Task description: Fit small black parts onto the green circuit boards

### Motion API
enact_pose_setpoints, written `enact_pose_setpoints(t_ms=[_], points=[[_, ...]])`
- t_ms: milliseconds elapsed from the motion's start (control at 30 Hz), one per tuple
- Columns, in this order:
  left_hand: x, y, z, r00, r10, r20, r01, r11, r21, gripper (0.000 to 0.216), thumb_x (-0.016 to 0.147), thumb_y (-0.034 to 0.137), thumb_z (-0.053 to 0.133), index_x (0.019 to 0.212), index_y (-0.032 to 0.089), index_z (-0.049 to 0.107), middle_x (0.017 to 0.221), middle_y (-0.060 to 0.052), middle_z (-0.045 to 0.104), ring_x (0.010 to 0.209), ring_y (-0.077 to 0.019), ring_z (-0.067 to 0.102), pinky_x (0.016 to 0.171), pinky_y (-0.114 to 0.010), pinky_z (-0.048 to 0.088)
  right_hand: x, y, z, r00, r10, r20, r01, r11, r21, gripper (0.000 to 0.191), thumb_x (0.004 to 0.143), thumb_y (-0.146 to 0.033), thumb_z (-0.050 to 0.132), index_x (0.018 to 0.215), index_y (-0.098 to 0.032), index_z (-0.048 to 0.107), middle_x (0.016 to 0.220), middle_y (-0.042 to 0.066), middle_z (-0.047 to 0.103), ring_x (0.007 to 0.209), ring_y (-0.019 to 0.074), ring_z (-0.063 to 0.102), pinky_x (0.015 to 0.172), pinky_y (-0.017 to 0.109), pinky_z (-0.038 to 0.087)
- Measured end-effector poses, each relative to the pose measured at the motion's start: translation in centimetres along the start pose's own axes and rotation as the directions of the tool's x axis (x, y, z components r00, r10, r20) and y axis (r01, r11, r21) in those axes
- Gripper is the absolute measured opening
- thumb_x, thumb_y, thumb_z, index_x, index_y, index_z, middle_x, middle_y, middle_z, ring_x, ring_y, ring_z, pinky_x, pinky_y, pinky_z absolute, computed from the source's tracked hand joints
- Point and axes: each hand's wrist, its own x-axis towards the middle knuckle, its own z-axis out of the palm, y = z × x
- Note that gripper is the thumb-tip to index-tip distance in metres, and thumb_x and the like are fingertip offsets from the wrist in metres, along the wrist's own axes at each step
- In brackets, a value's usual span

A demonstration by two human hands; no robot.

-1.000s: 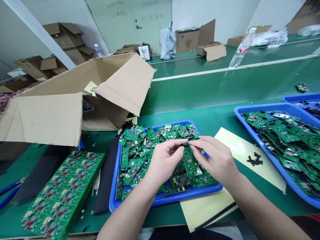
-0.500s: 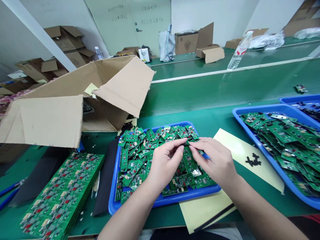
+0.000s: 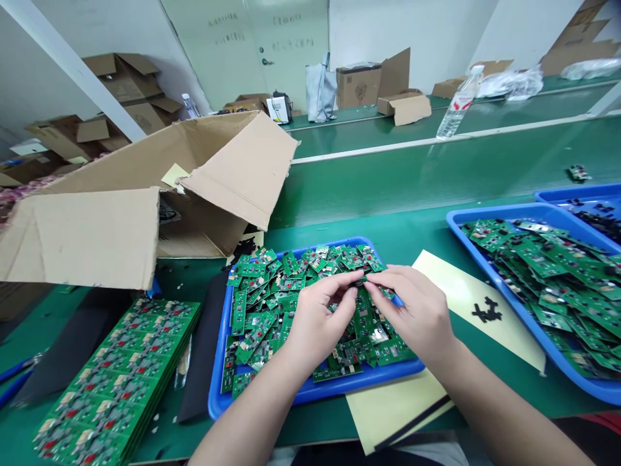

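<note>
My left hand (image 3: 317,323) and my right hand (image 3: 417,314) meet over a blue tray (image 3: 310,391) heaped with several small green circuit boards (image 3: 272,294). Both hands pinch one small green circuit board (image 3: 363,280) between thumbs and fingertips, just above the pile. The fingers of each hand are curled and pressed onto that board. Most of the held board is hidden by my fingers.
A stack of larger green panel boards (image 3: 116,382) lies at the left. An open cardboard box (image 3: 145,194) lies on its side behind it. A second blue tray (image 3: 538,288) of boards is at the right. Yellow sheets (image 3: 466,291) with small black pieces (image 3: 486,312) lie between the trays. A water bottle (image 3: 456,103) stands far back.
The hands stay together on the small board over the tray; the view has shifted slightly, and the fingers have only adjusted a little.
</note>
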Motion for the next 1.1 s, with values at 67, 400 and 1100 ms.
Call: enact_pose_setpoints(t_ms=[67, 400, 1100], points=[[0.02, 0.02, -0.04, 1.0, 0.017, 0.007, -0.017, 1.0, -0.006, 0.034, 0.082, 0.018, 0.056, 0.113, 0.017, 0.07, 0.075, -0.003, 0.069, 0.063, -0.0115, 0.057, 0.06, -0.023, 0.05, -0.04, 0.02, 0.01, 1.0, -0.002, 0.0, 0.002, 1.0, 0.015, 0.013, 0.086, -0.009, 0.062, 0.095, -0.019, 0.064, 0.076, 0.006, 0.07, 0.073, 0.0204, 0.067, 0.068, 0.036, 0.057], [-0.11, 0.19, -0.29, 0.997, 0.066, 0.048, -0.067, 0.998, 0.013, 0.039, 0.084, 0.018, 0.054, 0.122, 0.015, 0.065, 0.072, -0.001, 0.063, 0.062, -0.0103, 0.053, 0.061, -0.022, 0.05, -0.04, -0.03, 0.22, 0.998, 0.021, 0.063, -0.031, 0.988, 0.154, 0.067, 0.089, -0.005, 0.053, 0.148, -0.028, 0.033, 0.129, 0.014, 0.052, 0.112, 0.0263, 0.06, 0.089, 0.045, 0.056], [-0.03, 0.6, -1.01, 1.0, 0.024, 0.015, -0.023, 0.997, -0.069, 0.031, 0.079, 0.018, 0.067, 0.109, 0.018, 0.071, 0.102, -0.006, 0.076, 0.084, -0.0175, 0.072, 0.079, -0.029, 0.061, 0.01, 0.83, 0.45, 0.797, 0.433, 0.421, -0.603, 0.608, 0.516, 0.018, 0.085, -0.035, 0.063, 0.082, -0.018, 0.068, 0.073, 0.003, 0.071, 0.066, 0.0164, 0.068, 0.059, 0.026, 0.057]])
